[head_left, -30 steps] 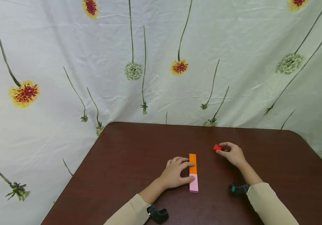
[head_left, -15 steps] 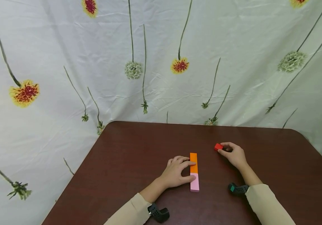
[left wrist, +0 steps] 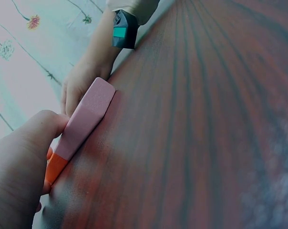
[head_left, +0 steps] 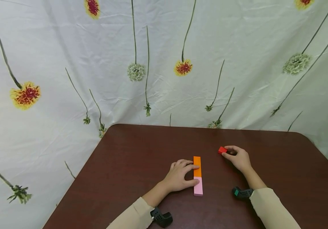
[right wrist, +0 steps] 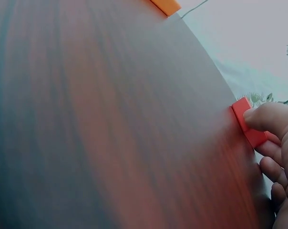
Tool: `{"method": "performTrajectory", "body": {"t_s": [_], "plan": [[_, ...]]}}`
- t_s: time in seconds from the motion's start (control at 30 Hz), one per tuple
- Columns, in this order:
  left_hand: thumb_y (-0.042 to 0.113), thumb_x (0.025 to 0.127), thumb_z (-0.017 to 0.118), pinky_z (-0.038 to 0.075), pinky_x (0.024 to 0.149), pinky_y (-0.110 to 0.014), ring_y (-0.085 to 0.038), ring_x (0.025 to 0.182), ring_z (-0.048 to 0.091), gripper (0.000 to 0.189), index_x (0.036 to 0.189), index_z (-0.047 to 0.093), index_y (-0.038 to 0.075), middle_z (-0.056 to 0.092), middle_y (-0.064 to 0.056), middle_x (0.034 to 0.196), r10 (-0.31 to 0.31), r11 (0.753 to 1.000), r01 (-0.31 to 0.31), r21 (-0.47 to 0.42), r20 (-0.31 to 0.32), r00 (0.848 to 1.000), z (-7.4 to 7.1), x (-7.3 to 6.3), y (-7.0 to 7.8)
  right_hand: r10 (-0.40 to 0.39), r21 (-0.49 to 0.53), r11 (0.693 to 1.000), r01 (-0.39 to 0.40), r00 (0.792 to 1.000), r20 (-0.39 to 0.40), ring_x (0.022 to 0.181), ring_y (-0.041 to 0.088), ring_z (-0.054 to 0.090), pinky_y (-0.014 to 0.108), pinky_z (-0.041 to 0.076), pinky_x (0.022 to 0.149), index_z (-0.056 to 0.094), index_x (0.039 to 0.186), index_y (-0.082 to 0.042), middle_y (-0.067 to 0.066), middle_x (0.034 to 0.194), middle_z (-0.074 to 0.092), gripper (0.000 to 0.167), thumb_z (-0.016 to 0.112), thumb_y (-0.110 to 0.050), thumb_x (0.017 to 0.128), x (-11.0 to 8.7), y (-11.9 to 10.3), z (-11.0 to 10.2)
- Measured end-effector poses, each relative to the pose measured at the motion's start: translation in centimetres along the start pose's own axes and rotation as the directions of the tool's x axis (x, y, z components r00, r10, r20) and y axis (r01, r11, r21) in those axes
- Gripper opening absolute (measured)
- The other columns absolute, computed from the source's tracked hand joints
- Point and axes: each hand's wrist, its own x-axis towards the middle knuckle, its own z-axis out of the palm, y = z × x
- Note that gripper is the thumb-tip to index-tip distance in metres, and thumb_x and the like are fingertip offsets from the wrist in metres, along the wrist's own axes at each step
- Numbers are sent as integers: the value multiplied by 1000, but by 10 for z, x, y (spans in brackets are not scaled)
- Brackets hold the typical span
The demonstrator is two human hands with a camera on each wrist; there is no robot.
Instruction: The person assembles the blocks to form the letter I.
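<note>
An orange block (head_left: 197,166) and a pink block (head_left: 198,186) lie end to end on the dark wooden table, forming one straight strip. My left hand (head_left: 178,176) rests on them, its thumb on the pink block and its index finger on the orange one. Further back and to the right, my right hand (head_left: 239,158) pinches a small red block (head_left: 222,149) between thumb and index finger. The right wrist view shows that red block (right wrist: 248,123) low at the table, with the thumb on its face. Part of it is hidden by the fingers.
The dark wooden table (head_left: 141,143) has rounded far corners. Behind it hangs a pale cloth (head_left: 164,92) printed with flowers. Black bands (head_left: 161,218) are worn on both wrists. A gap of table separates the red block from the strip.
Both hands stay almost still on their blocks. The whole view has shifted very slightly, and the blocks keep their places on the table.
</note>
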Motion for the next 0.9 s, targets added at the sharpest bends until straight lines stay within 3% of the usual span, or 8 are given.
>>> {"method": "performTrajectory", "body": {"t_s": [0.47, 0.9], "plan": [[56, 91, 56, 27, 104, -52, -22, 134, 35, 54, 138, 56, 28, 48, -2, 143, -1, 1000, 1, -6, 3, 1000, -3, -2, 2, 68, 73, 995, -68, 998, -2, 83, 24, 53, 32, 42, 62, 66, 121, 0, 13, 99, 64, 44, 74, -27, 88, 3, -4, -3], [56, 91, 56, 27, 103, -52, -23, 134, 34, 54, 138, 56, 29, 48, -2, 143, -3, 1000, 3, -5, 4, 1000, -2, -2, 1, 67, 87, 994, -67, 998, 1, 73, 21, 50, 31, 39, 58, 66, 121, 0, 10, 92, 63, 45, 75, -29, 87, 7, -17, -3]]}}
